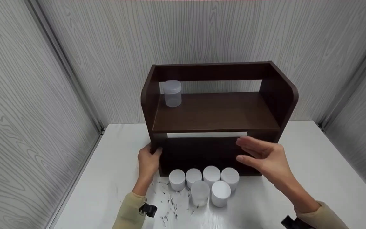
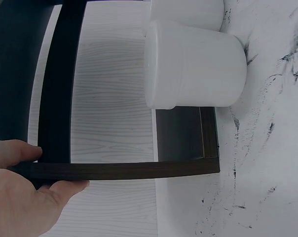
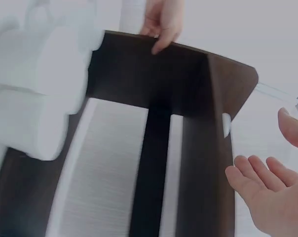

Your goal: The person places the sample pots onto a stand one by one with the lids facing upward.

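A dark brown two-tier shelf [image 1: 221, 114] stands on the white table. My left hand [image 1: 148, 162] grips the edge of its left side panel, thumb on one face and fingers on the other, as the left wrist view shows. In front of the shelf's lower right part hovers my right hand [image 1: 272, 160], fingers extended and thumb apart, holding nothing. One translucent lidded jar [image 1: 172, 93] sits on the upper board at the left. Several white lidded jars [image 1: 220, 193] cluster before the lower tier, with a translucent jar [image 1: 199, 193] among them at the front.
Grey wood-patterned panels [image 1: 116, 38] rise behind and at both sides. Dark scuff marks [image 1: 170, 203] spot the white tabletop [image 1: 113, 178] left of the jars. Black straps [image 1: 148, 210] sit on the sleeves at the wrists.
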`<action>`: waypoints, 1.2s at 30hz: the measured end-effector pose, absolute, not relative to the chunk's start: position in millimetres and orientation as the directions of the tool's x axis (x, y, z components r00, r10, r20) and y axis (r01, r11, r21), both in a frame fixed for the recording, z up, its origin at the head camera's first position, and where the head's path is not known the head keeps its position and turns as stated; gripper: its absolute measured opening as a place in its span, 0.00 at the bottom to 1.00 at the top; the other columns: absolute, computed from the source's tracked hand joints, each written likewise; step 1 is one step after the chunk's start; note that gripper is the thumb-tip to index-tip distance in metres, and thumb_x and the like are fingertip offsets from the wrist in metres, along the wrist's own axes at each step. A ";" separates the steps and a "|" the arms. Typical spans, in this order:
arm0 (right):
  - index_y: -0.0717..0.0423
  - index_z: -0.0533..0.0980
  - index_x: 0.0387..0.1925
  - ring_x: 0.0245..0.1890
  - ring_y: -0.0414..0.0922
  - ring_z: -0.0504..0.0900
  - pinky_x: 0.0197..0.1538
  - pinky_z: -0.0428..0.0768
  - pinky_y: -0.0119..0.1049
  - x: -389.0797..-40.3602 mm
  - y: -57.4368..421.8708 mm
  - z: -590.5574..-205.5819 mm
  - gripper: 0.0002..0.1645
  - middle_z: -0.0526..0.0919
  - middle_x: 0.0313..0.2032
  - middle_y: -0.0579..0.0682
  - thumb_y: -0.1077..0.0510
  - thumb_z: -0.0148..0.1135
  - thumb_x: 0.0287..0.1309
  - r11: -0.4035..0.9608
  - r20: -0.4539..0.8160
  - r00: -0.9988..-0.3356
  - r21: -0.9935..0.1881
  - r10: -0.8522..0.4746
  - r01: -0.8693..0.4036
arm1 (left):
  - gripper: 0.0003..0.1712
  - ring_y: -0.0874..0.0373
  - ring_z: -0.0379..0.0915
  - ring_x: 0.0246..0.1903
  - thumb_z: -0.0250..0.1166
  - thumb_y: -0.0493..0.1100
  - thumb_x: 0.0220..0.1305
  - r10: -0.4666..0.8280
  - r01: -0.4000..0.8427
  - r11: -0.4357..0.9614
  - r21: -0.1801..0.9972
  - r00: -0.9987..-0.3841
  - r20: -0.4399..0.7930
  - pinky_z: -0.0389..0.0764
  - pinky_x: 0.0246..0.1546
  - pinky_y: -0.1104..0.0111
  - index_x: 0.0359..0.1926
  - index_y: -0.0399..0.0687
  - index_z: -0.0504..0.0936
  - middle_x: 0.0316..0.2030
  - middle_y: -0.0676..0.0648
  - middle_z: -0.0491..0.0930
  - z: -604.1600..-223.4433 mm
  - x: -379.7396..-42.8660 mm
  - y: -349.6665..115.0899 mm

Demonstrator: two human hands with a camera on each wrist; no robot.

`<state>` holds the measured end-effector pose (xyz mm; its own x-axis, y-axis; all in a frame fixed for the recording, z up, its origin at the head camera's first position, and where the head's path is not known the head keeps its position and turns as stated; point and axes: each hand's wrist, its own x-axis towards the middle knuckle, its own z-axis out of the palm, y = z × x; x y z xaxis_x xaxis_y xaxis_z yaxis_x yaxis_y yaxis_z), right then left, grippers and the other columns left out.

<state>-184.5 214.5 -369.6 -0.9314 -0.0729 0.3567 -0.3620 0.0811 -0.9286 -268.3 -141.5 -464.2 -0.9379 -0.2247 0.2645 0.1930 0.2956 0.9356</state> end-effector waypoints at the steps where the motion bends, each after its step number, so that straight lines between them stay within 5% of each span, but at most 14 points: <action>1: 0.69 0.81 0.61 0.58 0.48 0.86 0.59 0.80 0.42 -182.4 217.0 -374.9 0.33 0.86 0.56 0.63 0.74 0.78 0.52 0.081 0.342 -0.937 -0.934 -0.067 -0.347 | 0.22 0.39 0.81 0.56 0.62 0.35 0.73 -0.222 0.193 0.292 0.937 -0.939 0.263 0.80 0.57 0.49 0.63 0.24 0.78 0.55 0.30 0.83 -464.1 -268.1 -141.8; 11: 0.68 0.82 0.59 0.54 0.45 0.88 0.56 0.83 0.35 -167.8 237.7 -423.7 0.31 0.87 0.54 0.61 0.72 0.79 0.52 0.160 0.222 -0.975 -0.963 0.006 -0.218 | 0.24 0.38 0.79 0.58 0.62 0.35 0.73 -0.232 0.184 0.282 0.942 -0.939 0.253 0.78 0.59 0.48 0.64 0.25 0.78 0.56 0.30 0.82 -464.8 -267.5 -141.3; 19: 0.69 0.80 0.61 0.55 0.44 0.87 0.57 0.81 0.33 -168.5 249.5 -458.6 0.32 0.86 0.55 0.63 0.66 0.80 0.54 0.230 0.142 -0.988 -0.961 -0.056 -0.151 | 0.20 0.39 0.81 0.56 0.64 0.34 0.70 -0.292 0.179 0.275 0.945 -0.920 0.260 0.79 0.58 0.48 0.60 0.27 0.82 0.53 0.32 0.85 -469.5 -268.5 -140.8; 36: 0.69 0.78 0.64 0.59 0.54 0.84 0.61 0.80 0.39 -184.7 258.9 -491.8 0.37 0.84 0.58 0.65 0.62 0.81 0.55 0.310 0.119 -0.985 -0.938 -0.125 -0.153 | 0.22 0.43 0.81 0.56 0.65 0.40 0.74 -0.317 0.202 0.241 0.949 -0.908 0.274 0.79 0.58 0.51 0.63 0.31 0.81 0.54 0.35 0.85 -466.2 -269.3 -133.6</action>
